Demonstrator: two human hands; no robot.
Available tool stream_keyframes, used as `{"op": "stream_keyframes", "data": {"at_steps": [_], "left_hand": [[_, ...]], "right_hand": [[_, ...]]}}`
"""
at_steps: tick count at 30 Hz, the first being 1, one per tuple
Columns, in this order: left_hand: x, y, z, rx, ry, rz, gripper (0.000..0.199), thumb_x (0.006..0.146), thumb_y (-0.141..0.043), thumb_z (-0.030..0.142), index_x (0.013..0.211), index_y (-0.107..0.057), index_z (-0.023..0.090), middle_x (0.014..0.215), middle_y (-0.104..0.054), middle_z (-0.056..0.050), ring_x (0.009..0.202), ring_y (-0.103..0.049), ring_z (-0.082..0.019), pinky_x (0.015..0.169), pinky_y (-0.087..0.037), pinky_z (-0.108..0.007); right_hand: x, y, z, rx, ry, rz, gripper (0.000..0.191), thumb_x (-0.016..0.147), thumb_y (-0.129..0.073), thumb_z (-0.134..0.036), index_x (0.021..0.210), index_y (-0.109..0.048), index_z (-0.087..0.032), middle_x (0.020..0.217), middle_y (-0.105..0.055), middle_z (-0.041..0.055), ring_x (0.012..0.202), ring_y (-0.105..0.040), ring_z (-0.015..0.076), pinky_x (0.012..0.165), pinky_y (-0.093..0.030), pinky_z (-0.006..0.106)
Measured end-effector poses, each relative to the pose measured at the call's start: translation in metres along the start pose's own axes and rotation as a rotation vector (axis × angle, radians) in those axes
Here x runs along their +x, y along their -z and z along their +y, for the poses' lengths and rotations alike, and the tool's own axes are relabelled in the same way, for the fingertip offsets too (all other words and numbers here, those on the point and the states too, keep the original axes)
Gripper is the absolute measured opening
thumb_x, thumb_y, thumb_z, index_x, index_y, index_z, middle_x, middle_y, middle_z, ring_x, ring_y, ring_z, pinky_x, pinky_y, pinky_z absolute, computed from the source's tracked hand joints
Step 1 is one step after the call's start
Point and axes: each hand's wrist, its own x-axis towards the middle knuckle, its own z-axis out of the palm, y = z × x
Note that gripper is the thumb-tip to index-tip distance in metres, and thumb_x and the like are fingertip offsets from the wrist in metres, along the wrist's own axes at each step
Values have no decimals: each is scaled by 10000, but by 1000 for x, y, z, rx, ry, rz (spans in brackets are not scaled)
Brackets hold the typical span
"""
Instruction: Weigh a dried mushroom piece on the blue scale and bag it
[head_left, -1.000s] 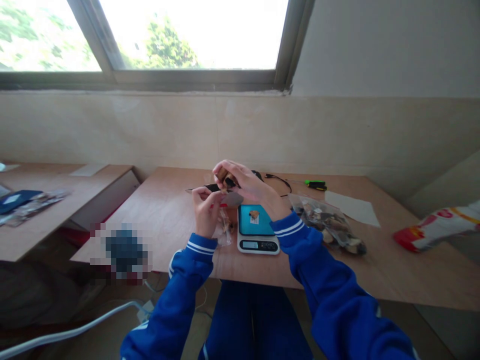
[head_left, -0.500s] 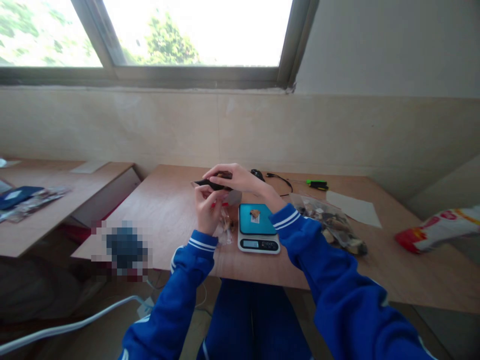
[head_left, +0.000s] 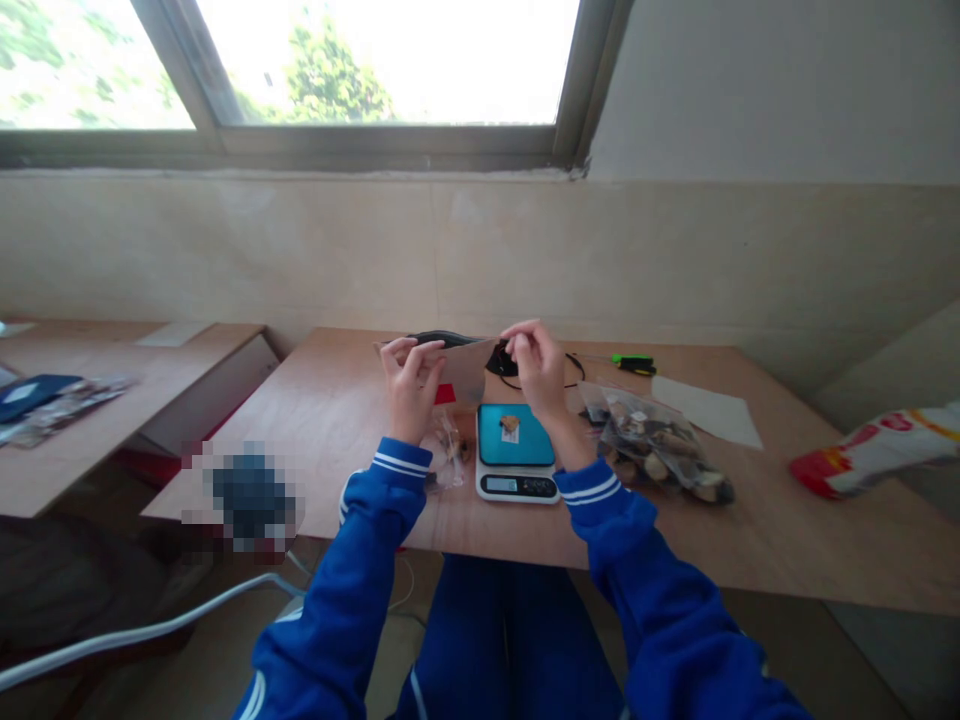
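Observation:
A pouch [head_left: 469, 372] with a pale front, a red patch and a dark inside is held up between both hands, above the table. My left hand [head_left: 410, 388] grips its left top edge, and my right hand [head_left: 536, 370] pinches its right top corner. Just below the hands lies a white kitchen scale [head_left: 481, 484] with a blue plate [head_left: 491, 447]. On that plate rests a small brown piece [head_left: 509, 424] with a white label. A small clear bag [head_left: 451, 452] with brown bits lies left of the scale.
Right of the scale is a large clear bag [head_left: 660, 447] of brown pieces. Behind it lie white paper [head_left: 709, 412], a green and black tool [head_left: 634, 363] and a black cable [head_left: 583, 367]. A red and white bag [head_left: 862, 458] stands far right. A second table [head_left: 172, 375] is at left.
My right hand has moved from over the pouch to its right corner. The pouch now hangs spread between my hands with its pale side showing.

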Motion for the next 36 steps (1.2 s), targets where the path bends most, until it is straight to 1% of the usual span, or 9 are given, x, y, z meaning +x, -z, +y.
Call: {"op": "stream_keyframes", "data": {"at_steps": [3, 6, 11, 16, 20, 22, 25, 29, 36], "left_hand": [[-2, 3, -4, 2, -20, -24, 303, 881, -538, 280, 1176, -600, 255, 1247, -398, -77, 1014, -534, -166, 940, -485, -379], [-5, 6, -8, -11, -27, -55, 349, 888, -516, 246, 1232, -565, 276, 1313, -368, -79, 975, -546, -145, 945, -485, -382], [-8, 12, -9, -14, -15, -94, 352, 890, -501, 221, 1229, -570, 287, 1308, -374, -81, 969, -550, -142, 913, -504, -359], [-10, 15, -5, -34, -21, -72, 224, 893, -517, 284, 1071, -647, 244, 1154, -421, -76, 987, -536, -155, 850, -525, -319], [-13, 14, -3, -32, -33, -49, 178, 886, -537, 312, 973, -674, 238, 1058, -442, -64, 954, -529, -157, 831, -519, -318], [-14, 14, -3, -29, -31, -48, 177, 883, -544, 317, 970, -680, 243, 1055, -442, -63, 948, -527, -158, 826, -515, -318], [-15, 14, -2, -29, -24, -36, 177, 878, -552, 321, 965, -684, 240, 1049, -439, -60, 931, -525, -152, 814, -512, -312], [-17, 16, -2, -45, -13, -14, 178, 875, -561, 315, 978, -683, 236, 1058, -438, -61, 936, -527, -150, 821, -509, -310], [-15, 14, -2, -54, -34, -17, 210, 878, -554, 309, 1045, -667, 249, 1172, -435, -65, 913, -545, -139, 835, -517, -321]], "right_hand": [[-31, 13, 42, -180, -75, -222, 72, 794, -594, -195, 841, -646, -208, 926, -598, 55, 934, -544, 199, 940, -409, 342], [-55, 21, 74, -378, -162, -415, 148, 681, -677, -96, 799, -649, -182, 921, -602, 87, 1028, -524, 254, 1022, -342, 445], [-70, 32, 89, -429, -227, -409, 193, 679, -625, -14, 773, -646, -182, 880, -637, 73, 941, -564, 220, 995, -376, 416], [-50, 36, 65, -229, -294, -203, 238, 673, -582, 25, 739, -667, -188, 801, -671, 40, 842, -601, 188, 932, -436, 352], [-11, 24, 5, 105, -182, 35, 170, 763, -613, -88, 862, -688, -205, 910, -681, 15, 848, -619, 136, 866, -480, 272], [8, 12, -26, 237, -99, -19, 162, 790, -625, -132, 918, -676, -218, 978, -677, 9, 926, -620, 128, 905, -473, 267], [26, -6, -53, 151, 30, -228, 162, 800, -618, -157, 935, -687, -215, 997, -684, 14, 984, -614, 153, 974, -444, 319], [23, -12, -45, -2, 81, -380, 205, 831, -568, -187, 991, -691, -223, 1056, -686, 22, 1052, -597, 180, 997, -419, 352], [-20, 2, -17, 17, -16, 13, 194, 865, -470, -171, 862, -661, -203, 919, -669, 35, 890, -596, 160, 813, -457, 270]]}}
